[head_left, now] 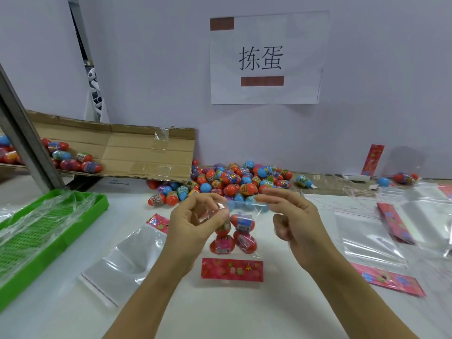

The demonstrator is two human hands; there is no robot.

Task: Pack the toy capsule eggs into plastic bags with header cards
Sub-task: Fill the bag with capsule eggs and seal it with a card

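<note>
A clear plastic bag (256, 250) lies in the middle of the white table with its pink header card (232, 269) toward me. Several red capsule eggs (242, 222) sit inside it. My left hand (193, 223) pinches the bag's open top flap at the upper left. My right hand (293, 221) is at the upper right, its fingers straight and their tips at the bag's top edge, the thumb curled apart below. Behind the hands, against the wall, lies a loose pile of eggs (227, 182).
An empty bag (127, 255) with a pink header lies left of the hands. A green tray (49, 231) holding plastic film is at far left, and a cardboard box (117, 152) with eggs is behind it. More empty bags (367, 238) and header cards (389, 280) lie at right.
</note>
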